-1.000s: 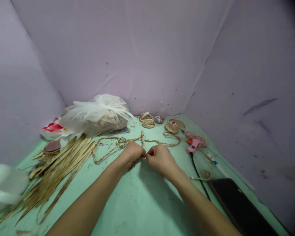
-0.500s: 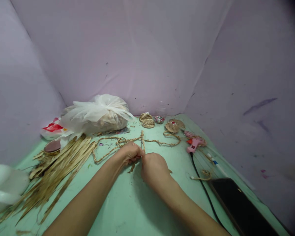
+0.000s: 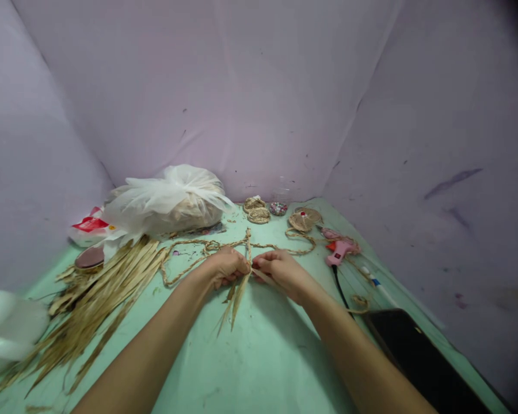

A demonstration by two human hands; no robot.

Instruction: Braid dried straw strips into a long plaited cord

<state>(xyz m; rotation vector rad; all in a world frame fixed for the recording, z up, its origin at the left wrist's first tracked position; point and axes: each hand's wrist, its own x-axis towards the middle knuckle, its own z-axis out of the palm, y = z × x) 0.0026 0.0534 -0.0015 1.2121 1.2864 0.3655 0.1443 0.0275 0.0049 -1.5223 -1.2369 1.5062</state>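
Head view: print on the red-and-white pack [image 3: 87, 226] at the worktop's [image 3: 242, 368] left edge is too small to read. The bag [image 3: 176, 201] sits by the far left corner, leaves [image 3: 116, 287] before it; the glue gun [image 3: 339, 253] and black slab [image 3: 414, 348] lie along the right edge. Mid-worktop, the left hand [image 3: 229, 267] pinches the braid [image 3: 249, 248], the right hand [image 3: 282, 272] grips a strand [image 3: 263, 277] at its near end; green surface shows between the forearms [image 3: 149, 339].

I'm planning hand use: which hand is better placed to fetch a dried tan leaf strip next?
Probably the left hand: the bundle of dried tan leaf strips lies to its left, farther from the right hand. Both hands are at the braided tan cord.
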